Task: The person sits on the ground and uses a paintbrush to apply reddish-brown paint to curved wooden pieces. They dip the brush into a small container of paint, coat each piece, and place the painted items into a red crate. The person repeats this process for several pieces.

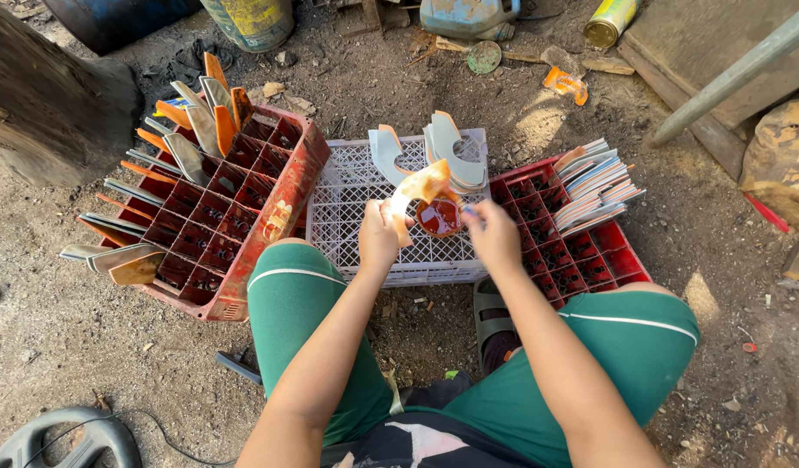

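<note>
Holding: the left hand (378, 236) is closed around the lower end of a curved orange-and-cream blade (419, 189), gripping it upright over the white crate so its flat face is turned toward the person.
Right hand: the right hand (493, 232) pinches something small and bluish at its fingertips, just beside the blade; what it is cannot be told, though it sits right over the little pot, as if for dabbing.
Pot: a small round pot of dark reddish liquid (439, 217) rests on the white crate, directly under the blade and between the two hands, near enough for both to reach it.
White crate: the white lattice crate (347, 204) lies upside down between the knees, so its base serves as a low worktop; a few pale curved blades (456, 152) lean in a stack at its far edge.
Left crate: a red bottle crate (234, 217) on the person's left has orange and grey blades (195, 130) standing in its cells and fanned along its outer rim, kept apart from each other.
Right crate: another red crate (581, 260) on the right carries a tight row of pale blades (594, 186) packed edge-up.
Ground: bare dirt (70, 329) with cans, a jug and scraps beyond the crates.
</note>
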